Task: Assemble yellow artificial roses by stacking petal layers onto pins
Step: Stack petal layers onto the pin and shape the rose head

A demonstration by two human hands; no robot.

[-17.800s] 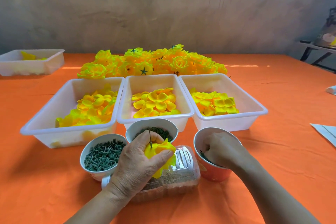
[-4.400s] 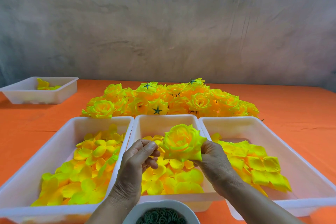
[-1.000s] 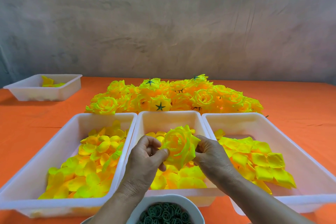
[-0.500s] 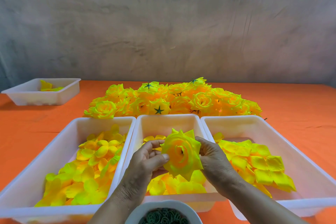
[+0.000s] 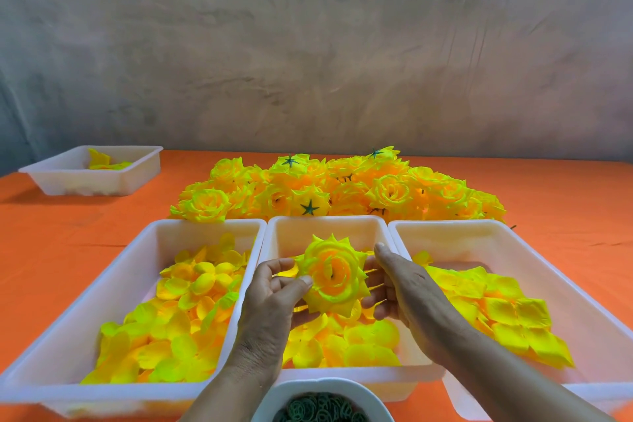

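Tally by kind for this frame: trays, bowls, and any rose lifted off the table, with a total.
White rectangular plastic trays: 4
Round white bowl of green rings: 1
Yellow fabric rose lifted above the middle tray: 1
Total: 6

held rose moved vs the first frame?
Yes. The rose has gone away from the person: then on the near side of the middle tray, now above it.
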